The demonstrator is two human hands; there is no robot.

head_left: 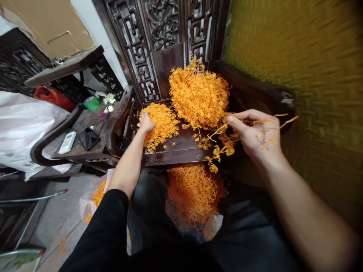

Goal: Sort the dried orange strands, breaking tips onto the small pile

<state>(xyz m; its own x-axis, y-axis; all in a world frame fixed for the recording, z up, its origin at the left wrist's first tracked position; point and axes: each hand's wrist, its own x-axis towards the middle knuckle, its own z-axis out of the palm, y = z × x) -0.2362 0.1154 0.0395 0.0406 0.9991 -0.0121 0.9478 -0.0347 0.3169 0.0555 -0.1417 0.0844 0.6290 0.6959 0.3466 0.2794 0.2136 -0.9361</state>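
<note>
Thumb and fingers of my right hand are pinched on thin orange flower sprigs. Their small blossoms hang below and left of the fingers, and bare stems run across the palm and out to the right. My left hand touches the smaller pile of loose orange blossoms on a dark wooden seat. Its fingertips point into the pile and are mostly hidden, so whether they grip any blossoms is unclear. Right behind lies a larger heap of orange flower sprigs, against the carved chair back.
Between my knees, below the seat edge, sits a bag of tangled orange stems. A plastic bag with orange bits stands on the floor at left. The side table holds a black phone-like object, a white box and green tape.
</note>
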